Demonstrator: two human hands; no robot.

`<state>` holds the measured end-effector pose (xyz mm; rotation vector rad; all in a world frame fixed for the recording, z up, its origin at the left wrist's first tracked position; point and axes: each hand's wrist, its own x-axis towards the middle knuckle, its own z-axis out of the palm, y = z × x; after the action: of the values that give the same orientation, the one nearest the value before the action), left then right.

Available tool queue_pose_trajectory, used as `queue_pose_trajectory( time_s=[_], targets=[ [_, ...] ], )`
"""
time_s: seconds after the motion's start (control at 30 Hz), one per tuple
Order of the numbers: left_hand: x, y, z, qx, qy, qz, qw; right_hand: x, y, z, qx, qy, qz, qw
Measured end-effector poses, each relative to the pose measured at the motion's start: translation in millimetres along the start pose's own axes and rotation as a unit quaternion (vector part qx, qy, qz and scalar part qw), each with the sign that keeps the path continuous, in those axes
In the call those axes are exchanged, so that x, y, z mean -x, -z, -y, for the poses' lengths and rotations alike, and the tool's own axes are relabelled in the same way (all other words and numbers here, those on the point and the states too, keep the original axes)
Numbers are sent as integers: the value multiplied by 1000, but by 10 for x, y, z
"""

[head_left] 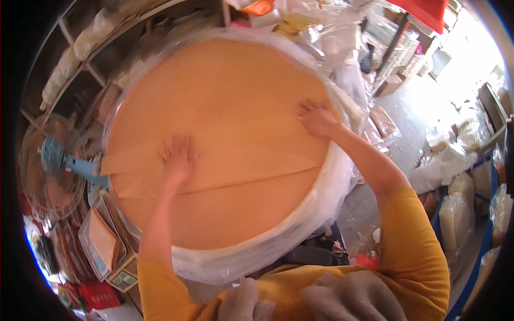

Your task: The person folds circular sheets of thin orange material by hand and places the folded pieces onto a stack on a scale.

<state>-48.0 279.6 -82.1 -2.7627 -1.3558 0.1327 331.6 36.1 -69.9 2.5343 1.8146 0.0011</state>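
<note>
A large round padded top (193, 261), wrapped in clear plastic around its side, fills the middle of the view. Over it lies a tan-orange sheet (230, 96), which may be leather or fabric. A wide piece of the same colour lies across the sheet; its straight near edge crosses the lower part, and its left end sticks out past the rim. My left hand (180, 159) rests on this piece with fingers spread. Near the right rim, my right hand (318, 119) lies flat on the tan surface, fingers stretched out. Neither hand grips anything.
A blue and white fan (52, 155) stands close to the left rim. Shelves with wrapped bundles (91, 40) run along the far left. Framed panels (104, 241) lean at the lower left. Plastic-wrapped packages (458, 214) sit at the right, by the grey floor (412, 123).
</note>
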Motion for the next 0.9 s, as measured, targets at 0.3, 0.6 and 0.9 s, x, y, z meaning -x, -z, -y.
queue_pose_trajectory(
  time_s=[0.3,0.6,0.9],
  targets=[
    [512,210,-440,120,-245,52,961,-110,248,-103,-96,-9,45,994],
    [1002,85,-315,137,-211,-75,965,1219,476,940,-455,-7,415,788],
    [1732,124,-255,199,-306,-45,930,1208,188,1381,-123,283,-65,949]
  ],
)
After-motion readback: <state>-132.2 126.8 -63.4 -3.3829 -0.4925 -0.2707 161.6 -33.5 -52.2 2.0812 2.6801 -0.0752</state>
